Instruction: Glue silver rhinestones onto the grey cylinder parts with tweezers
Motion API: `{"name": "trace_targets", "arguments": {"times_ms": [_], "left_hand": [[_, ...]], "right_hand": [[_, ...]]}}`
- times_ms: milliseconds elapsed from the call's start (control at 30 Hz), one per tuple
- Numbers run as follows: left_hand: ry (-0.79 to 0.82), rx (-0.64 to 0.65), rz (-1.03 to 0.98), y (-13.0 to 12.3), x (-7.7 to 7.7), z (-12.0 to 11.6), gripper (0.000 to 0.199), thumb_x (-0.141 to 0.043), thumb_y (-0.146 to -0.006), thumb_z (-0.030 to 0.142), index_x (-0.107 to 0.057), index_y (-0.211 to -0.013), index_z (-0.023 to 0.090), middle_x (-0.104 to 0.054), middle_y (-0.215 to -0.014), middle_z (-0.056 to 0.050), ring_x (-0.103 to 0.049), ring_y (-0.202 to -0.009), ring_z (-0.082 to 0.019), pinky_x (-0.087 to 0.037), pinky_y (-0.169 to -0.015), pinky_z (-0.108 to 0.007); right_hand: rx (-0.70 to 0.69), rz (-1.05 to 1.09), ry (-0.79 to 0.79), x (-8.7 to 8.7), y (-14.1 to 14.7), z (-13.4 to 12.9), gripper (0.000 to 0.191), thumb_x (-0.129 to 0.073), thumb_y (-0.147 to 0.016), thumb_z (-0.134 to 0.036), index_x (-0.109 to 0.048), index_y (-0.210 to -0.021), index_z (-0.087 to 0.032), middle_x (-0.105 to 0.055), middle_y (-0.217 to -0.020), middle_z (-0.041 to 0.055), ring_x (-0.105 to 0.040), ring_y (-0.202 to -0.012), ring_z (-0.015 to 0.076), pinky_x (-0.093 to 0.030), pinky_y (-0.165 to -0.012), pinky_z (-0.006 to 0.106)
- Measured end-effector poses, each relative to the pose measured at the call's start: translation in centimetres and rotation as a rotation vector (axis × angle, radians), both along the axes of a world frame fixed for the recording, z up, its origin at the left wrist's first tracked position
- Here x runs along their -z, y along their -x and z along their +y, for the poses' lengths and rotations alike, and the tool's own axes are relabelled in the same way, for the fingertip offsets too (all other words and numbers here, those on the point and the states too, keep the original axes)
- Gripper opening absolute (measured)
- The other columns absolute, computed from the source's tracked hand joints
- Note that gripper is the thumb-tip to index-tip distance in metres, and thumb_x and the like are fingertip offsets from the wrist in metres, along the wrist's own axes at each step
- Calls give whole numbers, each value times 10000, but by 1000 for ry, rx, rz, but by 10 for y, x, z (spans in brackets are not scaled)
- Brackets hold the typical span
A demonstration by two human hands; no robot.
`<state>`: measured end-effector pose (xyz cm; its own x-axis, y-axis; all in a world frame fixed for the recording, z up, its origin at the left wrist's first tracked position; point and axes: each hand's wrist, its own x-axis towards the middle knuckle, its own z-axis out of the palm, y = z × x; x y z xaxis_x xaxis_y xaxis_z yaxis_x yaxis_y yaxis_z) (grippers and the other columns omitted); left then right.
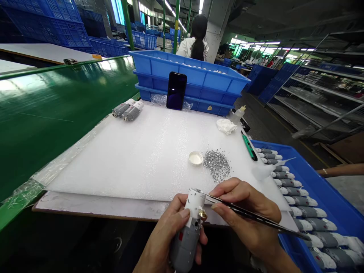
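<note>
My left hand [163, 233] is wrapped round a grey and white cylindrical model part [184, 242], its white end tilted up. A small gold-coloured piece [202, 215] sticks out from its side. In my right hand [253, 225] are dark tweezers [253, 215], pinched between fingers and thumb. Their tip meets the side of the part's white end; whether they grip anything there is too small to tell. Beyond my hands, a pile of tiny silvery pieces [217, 164] lies on the white foam sheet [127, 159], beside a small round white cap [196, 158].
Two similar parts [133, 110] lie at the sheet's back left. A phone [176, 91] leans on stacked blue crates [199, 83]. Crumpled tissue [226, 126], a dropper bottle [238, 115] and a green cutter [249, 146] lie at right, near a blue tray [327, 197] holding several parts.
</note>
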<state>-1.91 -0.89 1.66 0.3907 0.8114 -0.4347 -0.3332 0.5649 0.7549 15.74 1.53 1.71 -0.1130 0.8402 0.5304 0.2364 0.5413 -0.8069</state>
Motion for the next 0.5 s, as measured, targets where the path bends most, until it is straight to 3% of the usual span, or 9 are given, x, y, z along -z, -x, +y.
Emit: {"name": "trace_targets", "arguments": {"times_ms": [167,367,500], "left_hand": [[-14,17,53,-3,0,1,372,-487,-925,547,-562,-998,191,-656,-691,-24,-525,-567,-146,-377,-578,-255],[-24,4,40,-5,-5,3,312,-507,-946,475,-619,-966,185,-693,-695,-27,-580,-706,-155,-434,-707,-243],[-31,33,75,-4,-6,5,336,-475,-951,496,-594,-984,184,-695,-693,-29,-574,-648,-150,-433,-635,-243]], "right_hand": [[-77,-42,-39,-7,-2,4,186,-710,-822,-56,-610,-872,-205,-714,-889,1,-695,-780,111,-555,-673,186],[-98,-89,-86,-8,-4,5,192,-708,-823,-42,-598,-859,-196,-716,-873,15,-696,-762,122,-543,-629,197],[-129,-105,-122,-8,-4,7,196,-702,-824,-28,-599,-858,-192,-724,-863,28,-713,-790,142,-565,-678,219]]}}
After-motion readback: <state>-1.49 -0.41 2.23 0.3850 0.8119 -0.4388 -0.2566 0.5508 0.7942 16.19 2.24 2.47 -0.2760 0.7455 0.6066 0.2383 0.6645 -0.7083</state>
